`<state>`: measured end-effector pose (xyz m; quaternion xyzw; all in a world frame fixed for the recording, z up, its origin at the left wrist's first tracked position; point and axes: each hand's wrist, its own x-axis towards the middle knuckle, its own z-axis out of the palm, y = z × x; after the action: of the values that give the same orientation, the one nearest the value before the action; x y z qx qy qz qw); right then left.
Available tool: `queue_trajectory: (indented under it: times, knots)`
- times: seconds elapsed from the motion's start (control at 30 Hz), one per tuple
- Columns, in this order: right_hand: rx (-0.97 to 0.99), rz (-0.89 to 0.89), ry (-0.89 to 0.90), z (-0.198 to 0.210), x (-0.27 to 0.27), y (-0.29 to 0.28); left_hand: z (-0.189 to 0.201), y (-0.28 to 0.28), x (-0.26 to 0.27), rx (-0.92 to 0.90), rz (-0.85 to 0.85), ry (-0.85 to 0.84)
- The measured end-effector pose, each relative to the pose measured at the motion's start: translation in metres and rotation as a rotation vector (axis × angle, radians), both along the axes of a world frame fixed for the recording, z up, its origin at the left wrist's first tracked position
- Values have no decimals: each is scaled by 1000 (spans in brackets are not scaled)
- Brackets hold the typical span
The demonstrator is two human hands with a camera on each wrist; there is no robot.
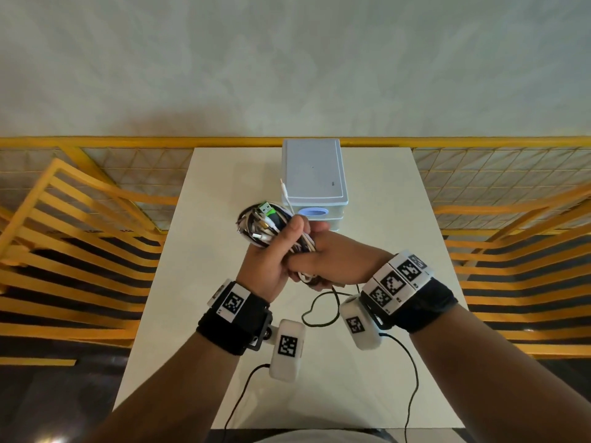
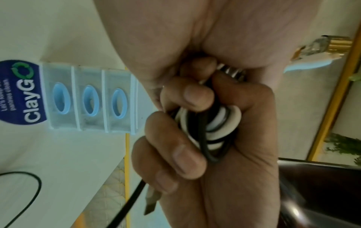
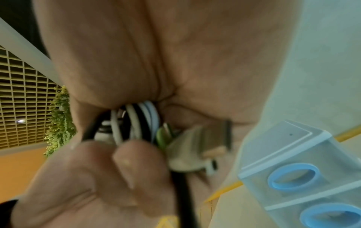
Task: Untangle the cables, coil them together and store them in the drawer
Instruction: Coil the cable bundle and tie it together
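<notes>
A coiled bundle of black and white cables [image 1: 259,226] is held above the table in front of a small drawer unit [image 1: 312,174]. My left hand [image 1: 271,254] grips the coil from the left, and my right hand [image 1: 335,260] grips it from the right, fingers wrapped round the strands [image 2: 215,123]. A green USB plug [image 1: 267,208] and other connectors stick out at the top of the coil. One white cable end [image 1: 284,190] points up beside the unit. A black tail [image 1: 319,311] hangs from my hands and loops on the table. All drawers [image 2: 89,100] are closed.
The white table [image 1: 204,276] is narrow, with the drawer unit at its far edge. Yellow slatted chairs [image 1: 73,238] stand on both sides and a yellow railing [image 1: 128,142] runs behind. Thin black wrist-camera wires [image 1: 412,378] trail toward me.
</notes>
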<state>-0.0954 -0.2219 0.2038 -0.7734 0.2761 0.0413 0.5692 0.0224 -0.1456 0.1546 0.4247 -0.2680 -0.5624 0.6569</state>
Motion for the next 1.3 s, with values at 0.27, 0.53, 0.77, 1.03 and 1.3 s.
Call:
queue_trajectory:
  times: [0.27, 0.53, 0.77, 1.03, 1.3]
  knots:
    - [134, -17, -49, -10, 1, 6, 5, 11, 4, -37, 54, -170]
    - [235, -5, -45, -40, -32, -13, 20, 10, 48, -90, 146, -133]
    - [168, -38, -1, -54, -60, -14, 27, 18, 87, -89, 75, -402]
    - [-86, -76, 65, -46, -62, -11, 34, 24, 79, 71, -217, -1212]
    - [-192, -44, 105, -29, -59, -13, 35, 27, 55, 132, -443, -1617]
